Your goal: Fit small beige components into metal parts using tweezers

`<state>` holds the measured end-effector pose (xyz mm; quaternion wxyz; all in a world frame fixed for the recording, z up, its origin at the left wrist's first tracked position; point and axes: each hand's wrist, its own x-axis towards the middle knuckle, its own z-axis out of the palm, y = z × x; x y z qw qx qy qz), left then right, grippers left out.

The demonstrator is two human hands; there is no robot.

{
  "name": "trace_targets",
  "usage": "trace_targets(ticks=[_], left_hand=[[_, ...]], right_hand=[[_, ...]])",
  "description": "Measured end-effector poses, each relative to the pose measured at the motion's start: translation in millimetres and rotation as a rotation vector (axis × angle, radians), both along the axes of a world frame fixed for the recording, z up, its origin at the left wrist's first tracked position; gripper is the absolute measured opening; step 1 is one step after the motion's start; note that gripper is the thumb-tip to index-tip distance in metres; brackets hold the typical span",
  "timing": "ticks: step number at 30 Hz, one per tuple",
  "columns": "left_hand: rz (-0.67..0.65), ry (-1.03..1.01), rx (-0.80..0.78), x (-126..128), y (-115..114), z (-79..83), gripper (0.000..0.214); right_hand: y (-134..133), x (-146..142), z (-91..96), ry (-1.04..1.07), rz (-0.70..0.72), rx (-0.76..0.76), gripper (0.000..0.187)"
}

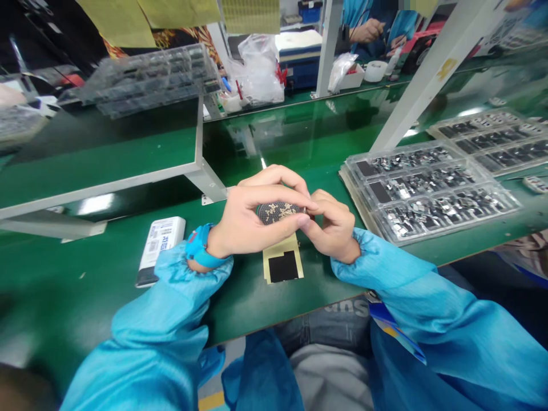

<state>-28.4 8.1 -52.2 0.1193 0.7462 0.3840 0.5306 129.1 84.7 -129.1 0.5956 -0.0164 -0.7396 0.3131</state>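
My left hand [252, 214] grips a small dark round part with a perforated, gold-flecked face [278, 212], fingers over its top and thumb beneath. My right hand [331, 225] is closed against the part's right edge, pinching there; whatever sits between its fingertips is too small to see. Both hands hover just above a yellow backing sheet with a black square patch [283, 264] lying on the green bench [128, 274]. A blue watch band [199, 248] circles my left wrist.
Clear plastic trays of small metal parts [428, 191] lie at the right, more trays [492, 137] behind them. A white labelled box [159, 245] lies left of my hands. A raised shelf [107, 154] carries another tray [145, 77]. Another person's hands [368, 31] work at the far bench.
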Motion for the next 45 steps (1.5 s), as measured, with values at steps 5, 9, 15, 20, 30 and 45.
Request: trace_targets(ticks=[5,9,15,20,30,45], left_hand=[[0.007,0.053,0.015,3.9,-1.7,3.9,0.014],[0.031,0.143,0.029,6.9,-3.9,5.1,0.013],[0.024,0.228,0.127,7.6,-5.4,4.6,0.009],[0.046,0.232,0.095,8.4,-5.6,4.6,0.009],[0.069,0.247,0.1,9.1,-6.7,3.2,0.008],[0.168,-0.162,-0.193,24.8,-7.7,-13.0,0.015]], right_hand=[[6.2,-1.1,-3.2,-0.03,-0.023,0.038,0.018],[7.2,-0.5,-9.8,-0.073,-0.08,0.036,0.022],[6.9,-1.0,-13.8,-0.042,-0.057,0.031,0.011],[6.9,-0.5,-14.2,-0.064,-0.1,0.015,0.014],[7.1,0.3,-10.6,-0.06,-0.131,0.018,0.013],[7.6,-2.5,-12.1,-0.083,-0.142,-0.142,0.006]])
